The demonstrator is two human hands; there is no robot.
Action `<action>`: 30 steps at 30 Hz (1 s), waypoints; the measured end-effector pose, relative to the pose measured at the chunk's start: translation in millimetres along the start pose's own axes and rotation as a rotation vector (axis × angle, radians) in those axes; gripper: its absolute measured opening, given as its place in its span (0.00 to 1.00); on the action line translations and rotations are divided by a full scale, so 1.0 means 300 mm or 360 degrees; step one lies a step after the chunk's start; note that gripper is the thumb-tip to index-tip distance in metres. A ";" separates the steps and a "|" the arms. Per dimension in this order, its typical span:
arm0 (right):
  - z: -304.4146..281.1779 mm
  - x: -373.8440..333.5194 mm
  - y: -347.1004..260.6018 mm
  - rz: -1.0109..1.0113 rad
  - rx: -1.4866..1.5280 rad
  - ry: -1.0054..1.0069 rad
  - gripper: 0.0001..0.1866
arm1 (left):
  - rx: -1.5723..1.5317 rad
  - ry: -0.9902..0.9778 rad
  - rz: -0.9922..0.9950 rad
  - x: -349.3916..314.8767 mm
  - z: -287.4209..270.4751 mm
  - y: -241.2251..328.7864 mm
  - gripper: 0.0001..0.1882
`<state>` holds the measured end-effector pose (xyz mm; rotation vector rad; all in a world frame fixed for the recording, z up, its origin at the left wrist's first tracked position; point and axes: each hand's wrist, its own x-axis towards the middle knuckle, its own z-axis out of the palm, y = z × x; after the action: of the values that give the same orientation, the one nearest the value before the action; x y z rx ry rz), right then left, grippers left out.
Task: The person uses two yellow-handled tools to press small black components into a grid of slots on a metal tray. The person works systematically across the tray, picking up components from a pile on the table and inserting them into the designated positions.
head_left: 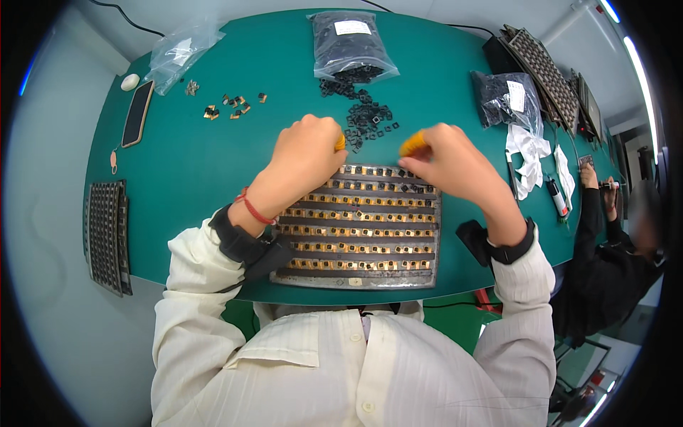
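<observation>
A grey metal tray (398, 282) lies in front of me, with rows of small gold-coloured pieces bearing black square parts. My left hand (307, 148) is over the tray's far left corner, its fingers curled together and a yellow finger cover showing at the tip. Whatever it may pinch is hidden. My right hand (449, 160) hovers by the far right corner, thumb and yellow-covered index finger bent toward each other; I cannot make out anything between them. Just beyond the tray, between the hands, loose black square parts (368, 119) lie in a heap.
A bag of black parts (348, 46) spills onto the green table (263, 57). Another bag (501, 99) and stacked trays (544, 67) stand right. Left are a phone (137, 114), a plastic bag (181, 57), small gold-black pieces (238, 105) and more trays (105, 235). A person (605, 270) works far right.
</observation>
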<state>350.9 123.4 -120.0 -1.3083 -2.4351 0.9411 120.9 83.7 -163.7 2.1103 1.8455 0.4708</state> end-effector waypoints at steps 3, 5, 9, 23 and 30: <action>0.045 0.094 -0.030 0.0130 -0.0041 -0.0145 0.14 | 0.0056 0.0030 0.0005 -0.009 -0.012 -0.014 0.10; 0.080 0.131 -0.060 0.0167 -0.0112 -0.0121 0.15 | 0.0080 0.0075 -0.0025 -0.018 -0.020 -0.028 0.09; 0.173 0.162 -0.027 0.0011 -0.0193 0.0098 0.14 | 0.0105 0.0165 -0.0048 -0.028 -0.031 -0.067 0.09; 0.148 0.136 -0.005 -0.0031 -0.0332 0.0144 0.08 | -0.0046 0.0049 0.0079 -0.010 -0.004 -0.055 0.09; 0.121 0.116 -0.040 -0.0014 -0.0150 0.0092 0.10 | -0.0051 0.0062 0.0071 -0.006 0.001 -0.068 0.09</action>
<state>305.7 131.2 -144.1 -1.3347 -2.4656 0.7838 102.5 84.7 -172.8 2.1392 1.8030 0.5525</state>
